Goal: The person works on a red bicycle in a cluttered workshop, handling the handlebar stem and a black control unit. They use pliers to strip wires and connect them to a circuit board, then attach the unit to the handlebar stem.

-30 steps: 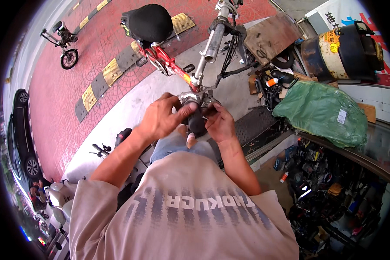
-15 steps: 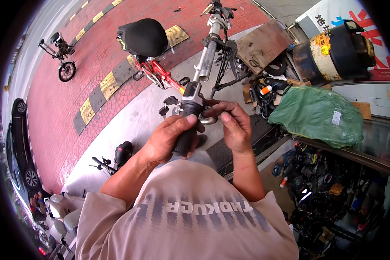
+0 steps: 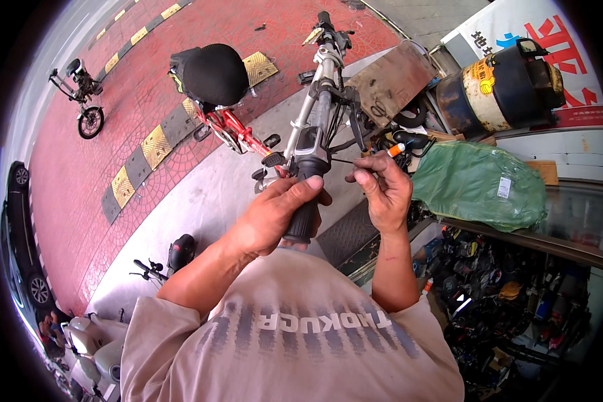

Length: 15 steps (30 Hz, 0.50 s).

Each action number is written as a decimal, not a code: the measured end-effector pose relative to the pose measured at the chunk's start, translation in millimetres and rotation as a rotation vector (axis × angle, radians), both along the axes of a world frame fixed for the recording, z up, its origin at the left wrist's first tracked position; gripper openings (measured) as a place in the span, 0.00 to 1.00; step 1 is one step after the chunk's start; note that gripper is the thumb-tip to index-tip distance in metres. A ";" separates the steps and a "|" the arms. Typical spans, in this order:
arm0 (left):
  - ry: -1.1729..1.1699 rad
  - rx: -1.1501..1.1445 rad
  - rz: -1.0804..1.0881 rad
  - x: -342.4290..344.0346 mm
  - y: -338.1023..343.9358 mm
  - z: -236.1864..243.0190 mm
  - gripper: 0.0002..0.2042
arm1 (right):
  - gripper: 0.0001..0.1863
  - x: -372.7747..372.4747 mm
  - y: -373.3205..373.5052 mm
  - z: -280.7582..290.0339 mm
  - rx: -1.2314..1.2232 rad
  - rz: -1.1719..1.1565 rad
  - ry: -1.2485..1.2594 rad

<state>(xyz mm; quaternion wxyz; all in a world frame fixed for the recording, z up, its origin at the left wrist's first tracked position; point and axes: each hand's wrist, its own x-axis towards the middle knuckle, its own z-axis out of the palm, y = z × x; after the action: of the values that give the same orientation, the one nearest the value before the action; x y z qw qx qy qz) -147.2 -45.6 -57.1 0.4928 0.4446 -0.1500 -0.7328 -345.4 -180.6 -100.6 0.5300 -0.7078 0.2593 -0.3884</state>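
My left hand (image 3: 271, 211) is wrapped round a black ribbed handlebar grip (image 3: 301, 224), with the thumb lying along its top. Just beyond the thumb, a silver-grey housing with a dark window (image 3: 311, 141) sits at the grip's inner end. To the right, my right hand (image 3: 387, 191) pinches a thin dark rod (image 3: 342, 161) between thumb and fingertips. The rod points left at the side of the housing; whether its tip touches is too small to tell. A silver handlebar tube (image 3: 324, 63) with brake parts and dark cables runs away behind the housing.
A red bicycle frame (image 3: 233, 127) with a black-covered saddle (image 3: 216, 74) stands at the left. On the right are a brown board (image 3: 392, 77), a dark drum (image 3: 509, 87) and a green plastic-wrapped bundle (image 3: 479, 187). Several jumbled parts (image 3: 502, 295) lie below the bundle.
My right hand has moved right, away from the grip, and the thin rod now shows between it and the housing. My left hand keeps its hold on the grip. The view has shifted slightly.
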 end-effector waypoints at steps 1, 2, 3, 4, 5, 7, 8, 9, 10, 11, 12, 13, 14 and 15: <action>0.004 0.001 -0.003 1.3 -3.3 0.8 0.27 | 0.12 -0.1 -2.9 0.4 -0.001 0.022 0.006; 0.008 0.001 -0.006 2.6 -6.9 2.7 0.27 | 0.11 0.5 -6.4 2.7 -0.039 0.013 0.025; 0.012 0.002 -0.008 3.7 -10.7 4.8 0.27 | 0.10 1.5 -11.0 6.8 -0.078 0.005 0.044; 0.019 0.028 0.005 4.5 -13.7 7.8 0.27 | 0.09 1.3 -14.6 9.4 -0.114 -0.002 0.061; 0.025 0.054 0.020 4.8 -17.4 11.1 0.27 | 0.09 -0.4 -19.8 10.6 -0.136 0.030 0.096; 0.025 0.082 0.038 3.7 -24.7 11.2 0.26 | 0.08 -1.4 -32.9 14.3 -0.146 0.097 0.152; 0.019 0.085 0.042 3.0 -27.4 6.8 0.27 | 0.08 -1.0 -39.9 17.7 -0.134 0.131 0.175; 0.014 0.087 0.048 2.9 -30.9 4.9 0.27 | 0.07 -0.4 -45.9 23.9 -0.083 0.166 0.193; 0.006 0.092 0.053 2.9 -34.8 6.2 0.27 | 0.07 -1.1 -51.7 27.6 -0.028 0.202 0.210; -0.001 0.098 0.061 3.3 -39.0 8.1 0.27 | 0.06 0.0 -60.3 30.4 -0.032 0.248 0.229; -0.008 0.104 0.069 3.3 -43.1 8.8 0.27 | 0.06 3.1 -71.0 32.3 -0.035 0.296 0.249; -0.012 0.125 0.093 2.3 -47.7 8.2 0.27 | 0.06 4.8 -82.1 33.5 -0.042 0.342 0.264; -0.016 0.147 0.118 1.3 -51.9 5.2 0.27 | 0.06 5.5 -91.9 32.1 -0.030 0.378 0.269; -0.018 0.169 0.144 0.8 -56.3 3.8 0.27 | 0.06 7.6 -102.2 31.4 -0.028 0.417 0.263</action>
<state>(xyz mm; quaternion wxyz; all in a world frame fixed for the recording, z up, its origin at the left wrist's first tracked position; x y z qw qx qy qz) -146.5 -101.9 -53.4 0.5035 0.5008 -0.0600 -0.7015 -337.9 -282.8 -69.2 0.5504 -0.7979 0.1691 -0.1787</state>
